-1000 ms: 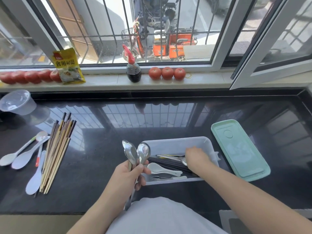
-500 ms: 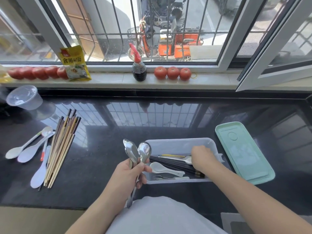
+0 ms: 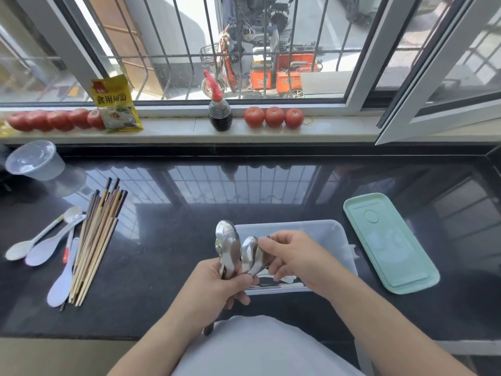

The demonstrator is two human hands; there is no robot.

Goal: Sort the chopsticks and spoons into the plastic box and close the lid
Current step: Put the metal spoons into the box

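Observation:
A clear plastic box [image 3: 325, 234] sits on the black counter in front of me, with cutlery partly visible inside under my hands. My left hand [image 3: 217, 289] grips several metal spoons [image 3: 229, 245] upright by their handles, just left of the box. My right hand [image 3: 292, 253] pinches the bowl of the rightmost metal spoon [image 3: 250, 253] in that bunch. The mint-green lid [image 3: 390, 242] lies flat to the right of the box. Loose chopsticks [image 3: 95, 240] and several white plastic spoons [image 3: 48, 245] lie on the counter at the left.
A clear round container [image 3: 35, 161] stands at the back left. On the windowsill are tomatoes [image 3: 273, 117], a sauce bottle [image 3: 220, 109] and a yellow packet [image 3: 115, 104]. An open window frame [image 3: 433, 90] juts in at the right.
My right hand has come out of the box and moved left onto the spoons in my left hand. The left hand has kept its grip on the spoons.

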